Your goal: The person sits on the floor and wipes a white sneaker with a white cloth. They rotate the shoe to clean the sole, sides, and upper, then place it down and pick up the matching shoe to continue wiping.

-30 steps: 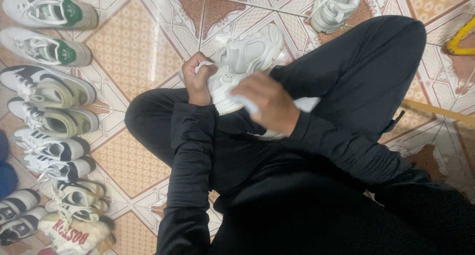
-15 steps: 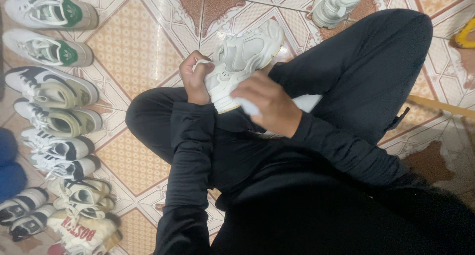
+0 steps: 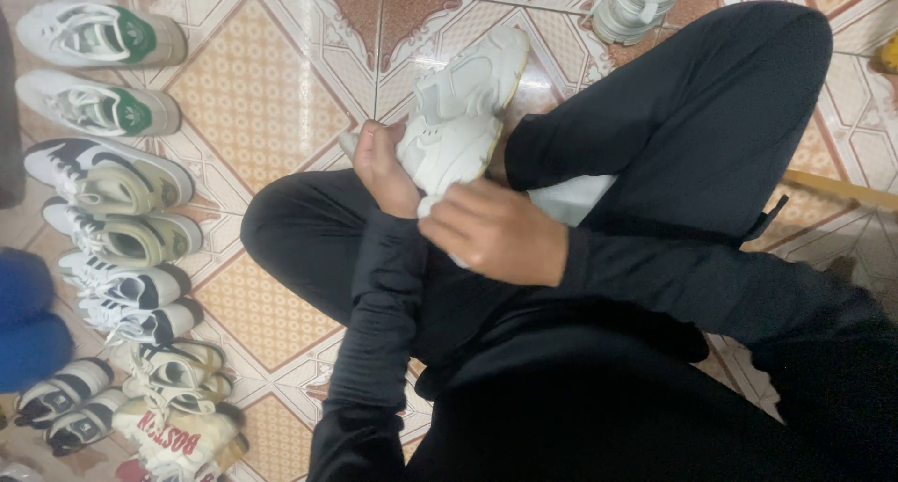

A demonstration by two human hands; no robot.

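White and chunky, the sneaker [image 3: 458,117] is sitting at upper centre of the frame, over the crossed black-trousered legs [image 3: 655,117]. The left hand [image 3: 385,168] is clenching its grip on the heel end, while the right hand [image 3: 496,231] is pressing a pale cloth [image 3: 571,199] against the padded side. Glossy patterned floor tiles [image 3: 253,80] are carrying a row of sneakers [image 3: 112,192] down the left edge.

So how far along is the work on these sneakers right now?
Pairs of sneakers stand lined up along the left of the tiled floor, so those look set aside. In hand is one white sneaker: the left hand grips its side and the right hand holds its near end over the lap. One more pale sneaker lies apart at the top, untouched.
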